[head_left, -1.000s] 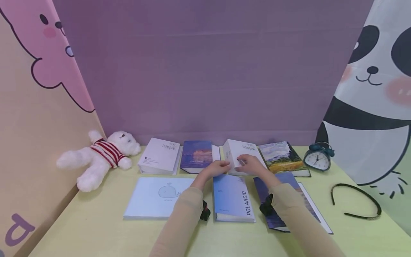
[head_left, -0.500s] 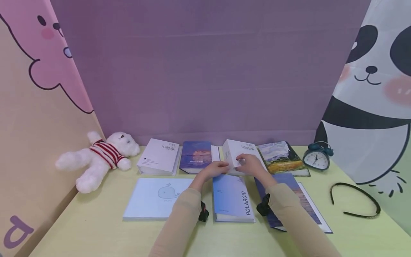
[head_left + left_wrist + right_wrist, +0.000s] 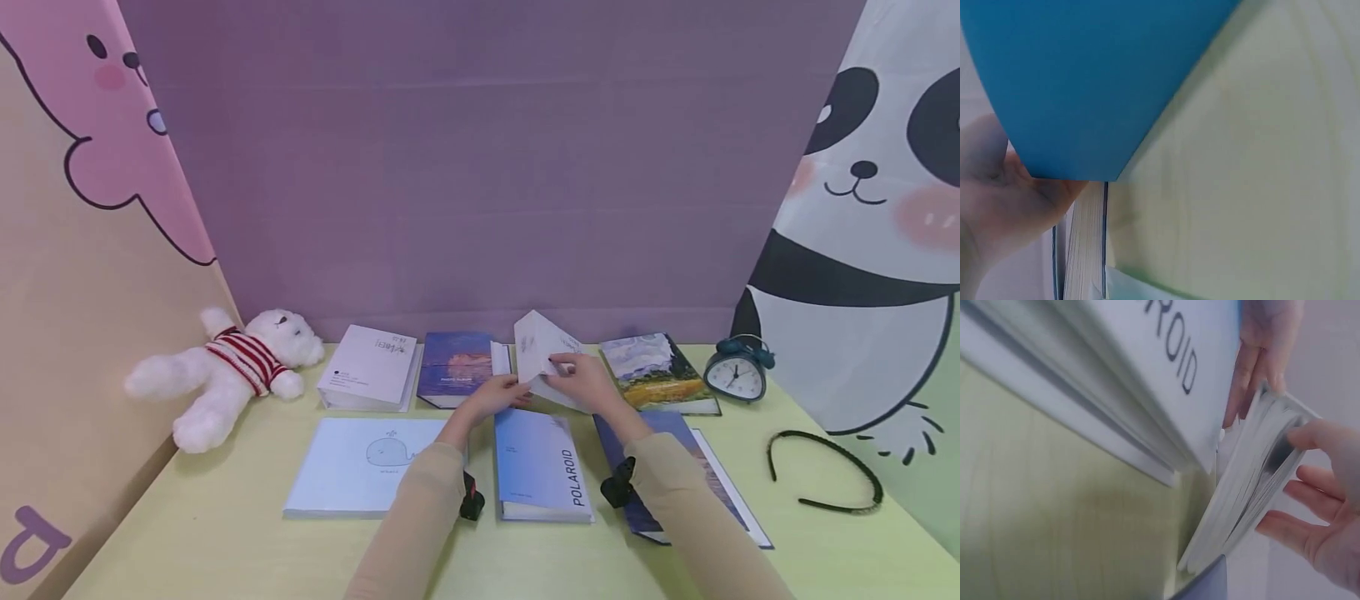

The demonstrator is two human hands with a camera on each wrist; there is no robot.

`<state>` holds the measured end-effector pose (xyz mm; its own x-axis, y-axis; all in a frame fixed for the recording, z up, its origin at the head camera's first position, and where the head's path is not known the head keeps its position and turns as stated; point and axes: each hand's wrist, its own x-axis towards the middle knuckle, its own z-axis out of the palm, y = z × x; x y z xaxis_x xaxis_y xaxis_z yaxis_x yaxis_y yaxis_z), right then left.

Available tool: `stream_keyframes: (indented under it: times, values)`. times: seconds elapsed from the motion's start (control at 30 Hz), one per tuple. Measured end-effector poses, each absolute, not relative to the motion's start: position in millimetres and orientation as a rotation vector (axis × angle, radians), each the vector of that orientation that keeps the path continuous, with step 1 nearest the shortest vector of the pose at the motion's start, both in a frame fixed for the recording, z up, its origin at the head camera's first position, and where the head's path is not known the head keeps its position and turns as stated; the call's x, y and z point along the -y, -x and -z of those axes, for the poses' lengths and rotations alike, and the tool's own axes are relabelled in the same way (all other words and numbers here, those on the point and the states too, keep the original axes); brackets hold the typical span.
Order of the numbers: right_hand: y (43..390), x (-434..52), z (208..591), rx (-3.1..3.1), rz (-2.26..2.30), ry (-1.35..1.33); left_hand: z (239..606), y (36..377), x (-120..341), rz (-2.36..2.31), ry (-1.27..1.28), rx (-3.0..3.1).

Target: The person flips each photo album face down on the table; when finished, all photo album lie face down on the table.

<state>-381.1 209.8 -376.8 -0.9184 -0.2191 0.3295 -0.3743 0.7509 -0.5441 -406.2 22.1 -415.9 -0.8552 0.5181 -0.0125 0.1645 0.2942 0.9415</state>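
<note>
In the head view both hands are at a thick white album [image 3: 558, 346] in the back row, which stands tilted up off the table. My left hand [image 3: 491, 398] grips its lower left corner at the spine. My right hand [image 3: 585, 381] holds its cover, and in the right wrist view the thumb of that hand [image 3: 1335, 487] lies at the page edges, which fan slightly apart. Just in front lies a blue POLAROID album [image 3: 542, 467]. Its blue side [image 3: 1097, 87] probably fills the top of the left wrist view, partly covering my left hand [image 3: 1016, 194].
A purple-blue photo album [image 3: 457, 367] and another white album [image 3: 369, 367] lie left of the held one; a landscape-covered book [image 3: 660, 371] lies right. Nearer are a whale-covered book [image 3: 360, 467] and a dark blue album [image 3: 716, 475]. A plush bear [image 3: 240, 367], alarm clock [image 3: 737, 371] and headband [image 3: 832, 454] lie outward.
The white album lay flat earlier; now it is tilted up, its spine side raised and turned. Both hands stay on it, having shifted only slightly.
</note>
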Motion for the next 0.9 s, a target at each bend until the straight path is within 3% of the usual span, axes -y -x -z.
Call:
stream_keyframes:
  times: [0.9]
  values:
    - [370.9, -206.0, 363.8, 2.464, -1.614, -0.398, 404.5, 401.9, -23.7, -1.849, -0.623, -2.255]
